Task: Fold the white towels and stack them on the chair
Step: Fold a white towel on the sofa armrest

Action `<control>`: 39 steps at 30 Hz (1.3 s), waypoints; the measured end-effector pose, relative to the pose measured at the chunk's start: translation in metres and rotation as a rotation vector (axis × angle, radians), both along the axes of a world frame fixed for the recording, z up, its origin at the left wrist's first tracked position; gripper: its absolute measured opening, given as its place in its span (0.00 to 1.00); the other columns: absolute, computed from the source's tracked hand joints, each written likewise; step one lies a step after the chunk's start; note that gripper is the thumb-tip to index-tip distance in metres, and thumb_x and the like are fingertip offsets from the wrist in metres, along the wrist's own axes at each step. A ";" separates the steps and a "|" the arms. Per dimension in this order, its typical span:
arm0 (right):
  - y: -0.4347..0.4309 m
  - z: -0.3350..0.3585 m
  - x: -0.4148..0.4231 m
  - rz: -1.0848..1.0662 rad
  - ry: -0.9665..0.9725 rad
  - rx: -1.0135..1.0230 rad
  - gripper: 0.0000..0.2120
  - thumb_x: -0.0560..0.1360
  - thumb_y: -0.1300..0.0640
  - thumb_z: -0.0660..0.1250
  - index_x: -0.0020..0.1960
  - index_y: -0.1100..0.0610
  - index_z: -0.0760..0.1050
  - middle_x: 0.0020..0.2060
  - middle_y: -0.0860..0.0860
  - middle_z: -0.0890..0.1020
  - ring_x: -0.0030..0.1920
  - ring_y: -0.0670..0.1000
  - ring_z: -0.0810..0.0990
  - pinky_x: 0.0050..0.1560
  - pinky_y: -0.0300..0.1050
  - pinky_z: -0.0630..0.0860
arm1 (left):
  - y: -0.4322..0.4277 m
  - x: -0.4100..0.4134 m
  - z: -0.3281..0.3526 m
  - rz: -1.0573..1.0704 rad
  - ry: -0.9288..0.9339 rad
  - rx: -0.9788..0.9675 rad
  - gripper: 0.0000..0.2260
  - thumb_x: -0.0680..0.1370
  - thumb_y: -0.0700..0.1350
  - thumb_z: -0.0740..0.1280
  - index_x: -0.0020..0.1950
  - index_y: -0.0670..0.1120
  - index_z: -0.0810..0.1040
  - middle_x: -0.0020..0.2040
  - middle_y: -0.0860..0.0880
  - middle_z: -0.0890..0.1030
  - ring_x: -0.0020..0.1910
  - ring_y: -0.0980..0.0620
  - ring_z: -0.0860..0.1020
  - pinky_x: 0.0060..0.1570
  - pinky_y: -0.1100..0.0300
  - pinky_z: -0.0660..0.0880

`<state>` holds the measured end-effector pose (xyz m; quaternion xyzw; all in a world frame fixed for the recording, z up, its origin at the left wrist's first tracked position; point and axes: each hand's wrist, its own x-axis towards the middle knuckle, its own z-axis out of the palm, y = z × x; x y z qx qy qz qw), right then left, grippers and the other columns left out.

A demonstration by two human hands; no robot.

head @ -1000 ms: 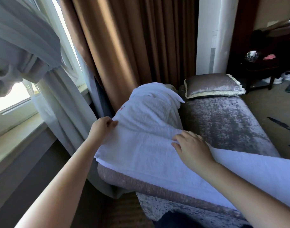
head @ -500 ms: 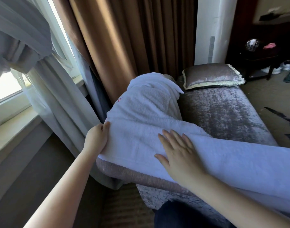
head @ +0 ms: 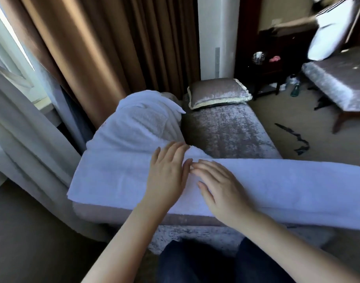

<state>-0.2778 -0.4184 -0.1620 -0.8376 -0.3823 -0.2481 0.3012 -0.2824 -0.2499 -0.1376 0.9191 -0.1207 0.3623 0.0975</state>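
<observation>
White towel bears left hand, right hand, fingers straight.

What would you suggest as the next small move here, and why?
Probably slide both hands outward to smooth it: the left hand and right hand lie flat, side by side, on the middle of the long towel, which lies stretched across the bench.

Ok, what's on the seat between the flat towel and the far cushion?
Nothing: the head view shows the grey seat bare from the far edge of the flat towel to the cushion. The heaped towel sits to the left of that stretch.
</observation>
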 end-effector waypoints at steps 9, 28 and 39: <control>-0.241 -0.022 0.042 -0.643 0.309 -0.231 0.28 0.80 0.42 0.47 0.70 0.57 0.71 0.70 0.51 0.72 0.71 0.53 0.68 0.72 0.53 0.60 | -0.159 0.039 -0.034 -0.146 0.185 0.134 0.20 0.80 0.52 0.54 0.60 0.43 0.80 0.62 0.45 0.80 0.64 0.44 0.77 0.63 0.38 0.70; -0.322 -0.052 0.023 -0.647 0.960 0.506 0.25 0.77 0.41 0.64 0.65 0.58 0.74 0.61 0.54 0.79 0.60 0.54 0.78 0.58 0.48 0.74 | -0.179 0.039 -0.046 -0.066 0.188 0.156 0.21 0.80 0.53 0.54 0.61 0.43 0.79 0.58 0.46 0.82 0.57 0.44 0.79 0.59 0.45 0.72; -0.314 -0.044 -0.031 -0.778 0.772 0.592 0.07 0.72 0.54 0.73 0.42 0.56 0.77 0.34 0.48 0.79 0.37 0.50 0.76 0.39 0.45 0.70 | -0.183 0.037 -0.048 -0.067 0.146 0.142 0.20 0.80 0.52 0.54 0.61 0.43 0.79 0.58 0.46 0.82 0.56 0.44 0.79 0.59 0.45 0.71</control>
